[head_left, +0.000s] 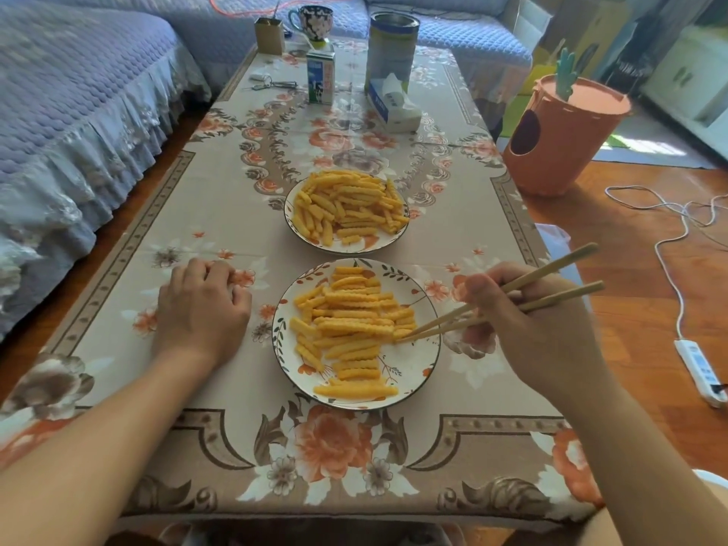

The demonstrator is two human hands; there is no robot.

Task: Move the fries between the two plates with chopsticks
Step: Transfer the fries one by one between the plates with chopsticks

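Head view: fries [350, 325] lie on the near plate [417, 372], more on the far plate [299, 238]. Right hand [539, 329] grips chopsticks [524, 297], tips at a fry on the near plate's right side. Left hand [201, 309] rests on the table [189, 199], fingers loosely curled, holding nothing.

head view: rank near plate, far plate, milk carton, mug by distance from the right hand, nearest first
From the right hand:
1. Near plate: just left of the hand, with the chopsticks' tips over it.
2. Far plate: ahead and left, mid-table.
3. Milk carton: well beyond the far plate.
4. Mug: behind the carton, at the far end of the table.
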